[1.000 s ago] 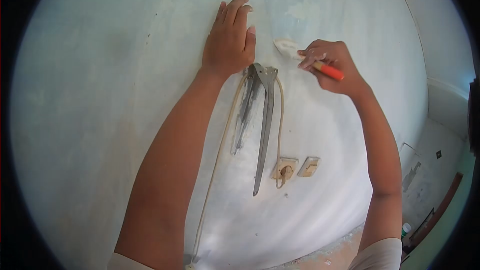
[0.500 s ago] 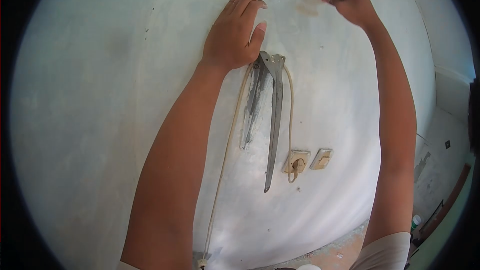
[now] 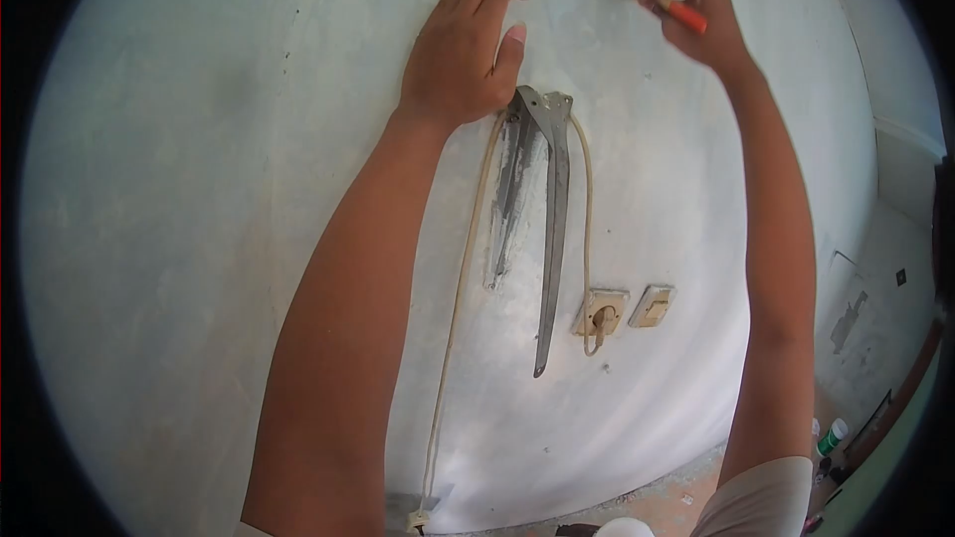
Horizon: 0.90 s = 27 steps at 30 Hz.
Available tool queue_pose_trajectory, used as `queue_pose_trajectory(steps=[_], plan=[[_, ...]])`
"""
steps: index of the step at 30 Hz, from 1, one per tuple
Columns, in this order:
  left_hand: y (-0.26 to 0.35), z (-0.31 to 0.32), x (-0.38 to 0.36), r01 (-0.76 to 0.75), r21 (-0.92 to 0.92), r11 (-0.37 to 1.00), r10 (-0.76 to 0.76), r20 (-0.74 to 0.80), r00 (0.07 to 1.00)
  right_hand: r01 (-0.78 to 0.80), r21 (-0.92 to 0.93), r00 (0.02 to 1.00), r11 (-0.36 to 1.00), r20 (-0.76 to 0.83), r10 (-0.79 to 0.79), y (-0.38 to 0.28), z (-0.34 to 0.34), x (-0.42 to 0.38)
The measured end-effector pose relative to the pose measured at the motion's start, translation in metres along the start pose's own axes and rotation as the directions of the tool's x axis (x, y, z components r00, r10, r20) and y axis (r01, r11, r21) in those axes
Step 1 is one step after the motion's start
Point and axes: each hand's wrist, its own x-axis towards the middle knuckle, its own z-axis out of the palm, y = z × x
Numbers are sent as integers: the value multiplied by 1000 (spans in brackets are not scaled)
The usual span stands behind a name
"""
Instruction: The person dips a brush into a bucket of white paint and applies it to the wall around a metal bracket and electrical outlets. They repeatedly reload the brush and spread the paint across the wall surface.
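My right hand (image 3: 691,15) grips a paintbrush (image 3: 686,15) with an orange-red handle. Its pale bristles point up and left, at the upper part of the whitish wall (image 3: 149,239). My left hand (image 3: 463,50) rests against the wall with its fingers stretched out and holds nothing. Just below its palm, a grey metal bracket (image 3: 554,229) juts from the wall, with a cream cable (image 3: 463,308) hung over its top. The cable runs down on both sides, one end into a plug in a wall socket.
The wall socket (image 3: 614,306) and a light switch (image 3: 653,306) sit low right of the bracket. A connector (image 3: 418,518) ends the cable near the floor. At the far right a green bottle or can (image 3: 833,436) stands by the adjoining wall.
The brush has swung: its bristles, lower and blurred before, now point up and left, and the handle tilts downward. My left hand keeps its place on the wall.
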Motion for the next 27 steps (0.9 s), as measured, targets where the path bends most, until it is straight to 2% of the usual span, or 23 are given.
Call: queue_pose_trajectory(steps=[1, 5, 7, 11, 13, 15, 18, 21, 22, 23, 25, 26, 27], plan=[[0, 0, 0, 5, -17, 1000, -5, -9, 1000, 24, -15, 1000, 1000, 10, -24, -11, 5, -12], [-1, 0, 0, 3, -4, 1000, -3, 2, 1000, -118, 54, 991, 992, 66, 114, -68, 24, -58], [-2, 2, 0, -18, 51, 999, 18, -2, 1000, -160, 99, 978, 982, 148, 145, -96, 22, -68], [1, 1, -3, 42, -24, 999, -41, 31, 999, -250, 205, 943, 946, 272, 190, -100, -1, -70], [1, 1, -3, 9, -13, 1000, -9, -6, 1000, -501, 213, 837, 839, 367, 406, -101, -15, -55], [2, 0, -4, 27, -30, 999, -28, -12, 1000, -550, 238, 816, 801, 358, 454, -99, -18, -37], [6, -3, -5, 41, -39, 998, -42, -6, 999, -507, 165, 843, 846, 296, 448, -71, -12, -10], [6, -3, -7, 30, -27, 999, -30, 1, 1000, -491, 219, 867, 843, 223, 446, -49, -5, 14], [6, -3, -7, 28, -27, 999, -28, -11, 1000, -397, 178, 917, 901, 128, 379, -40, -4, 23], [6, -4, -6, 23, -18, 1000, -24, -17, 1000, -387, 179, 921, 905, 124, 370, -30, -2, 34], [6, -5, -7, 30, -36, 999, -30, 10, 999, -297, 178, 934, 938, -151, 325, -11, 2, 53], [6, -5, -7, 30, -30, 999, -30, 6, 1000, -235, 129, 952, 964, -170, 255, -2, 2, 61], [6, -4, -7, 43, -34, 999, -43, 0, 999, -229, 132, 954, 964, -168, 249, -1, 4, 68]])
